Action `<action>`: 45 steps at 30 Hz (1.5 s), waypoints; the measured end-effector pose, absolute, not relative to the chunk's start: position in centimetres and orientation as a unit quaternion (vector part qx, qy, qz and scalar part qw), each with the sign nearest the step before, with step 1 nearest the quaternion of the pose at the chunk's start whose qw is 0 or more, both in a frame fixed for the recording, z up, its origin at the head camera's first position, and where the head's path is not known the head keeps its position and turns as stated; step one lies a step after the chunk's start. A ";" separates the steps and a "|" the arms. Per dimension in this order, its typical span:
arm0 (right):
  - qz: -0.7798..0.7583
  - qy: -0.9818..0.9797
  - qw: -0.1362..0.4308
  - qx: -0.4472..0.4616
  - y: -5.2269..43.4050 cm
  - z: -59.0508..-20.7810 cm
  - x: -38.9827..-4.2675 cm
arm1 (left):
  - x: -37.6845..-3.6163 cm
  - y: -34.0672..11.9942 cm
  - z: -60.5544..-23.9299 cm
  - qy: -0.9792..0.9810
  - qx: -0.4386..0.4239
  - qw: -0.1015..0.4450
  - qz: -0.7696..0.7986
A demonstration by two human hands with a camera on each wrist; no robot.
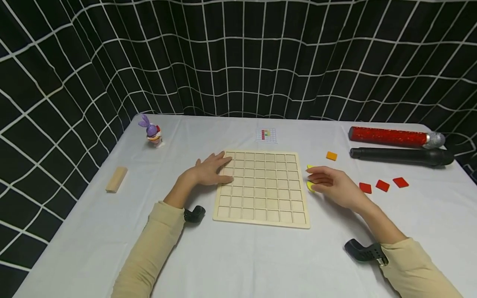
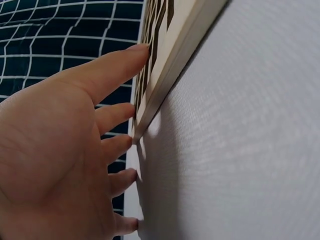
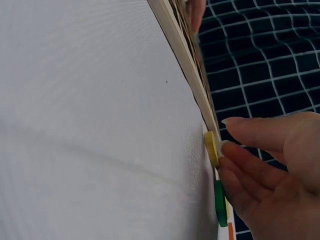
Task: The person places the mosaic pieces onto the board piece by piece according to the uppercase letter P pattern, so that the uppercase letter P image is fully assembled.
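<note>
A pale wooden grid board (image 1: pixel 262 188) lies flat in the middle of the white table. My left hand (image 1: pixel 218 169) rests on its left edge with straight fingers; in the left wrist view the fingertips (image 2: pixel 131 111) touch the board's rim (image 2: pixel 175 55). My right hand (image 1: pixel 323 181) lies just right of the board over yellow tiles (image 1: pixel 309 186). The right wrist view shows a fingertip (image 3: pixel 226 161) touching a yellow tile (image 3: pixel 211 148), with a green tile (image 3: pixel 220 202) under the hand. The thumb stays above the yellow tile and grips nothing.
An orange tile (image 1: pixel 331 156) and three red tiles (image 1: pixel 382 185) lie right of the board. A red tube (image 1: pixel 387 136) and a black tube (image 1: pixel 400 156) lie far right. A pattern card (image 1: pixel 266 135), a toy figure (image 1: pixel 152 131) and a wooden block (image 1: pixel 116 179) are also there.
</note>
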State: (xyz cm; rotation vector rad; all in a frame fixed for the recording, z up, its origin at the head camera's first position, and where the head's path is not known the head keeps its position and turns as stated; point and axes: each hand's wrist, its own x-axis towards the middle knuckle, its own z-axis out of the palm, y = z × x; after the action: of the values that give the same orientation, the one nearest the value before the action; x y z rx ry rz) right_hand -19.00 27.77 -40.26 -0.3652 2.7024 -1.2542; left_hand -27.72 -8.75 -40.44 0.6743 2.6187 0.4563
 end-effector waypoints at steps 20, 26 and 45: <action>-0.349 0.920 0.035 -0.177 27.6 -41.0 -18.8 | -27.5 -8.8 -40.9 0.938 0.233 0.198 0.164; -0.354 0.916 0.055 -0.181 27.9 -41.2 -18.9 | -27.4 -8.8 -41.0 0.939 0.231 0.197 0.163; -0.338 0.923 0.096 -0.158 28.3 -40.3 -18.9 | -27.5 -8.8 -40.9 0.939 0.234 0.196 0.159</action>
State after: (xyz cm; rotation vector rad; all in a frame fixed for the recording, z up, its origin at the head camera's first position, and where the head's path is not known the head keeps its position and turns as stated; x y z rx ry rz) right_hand -18.91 28.27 -40.33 -0.4689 2.7346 -1.0023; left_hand -27.54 -8.76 -40.93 0.6560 2.6302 0.4466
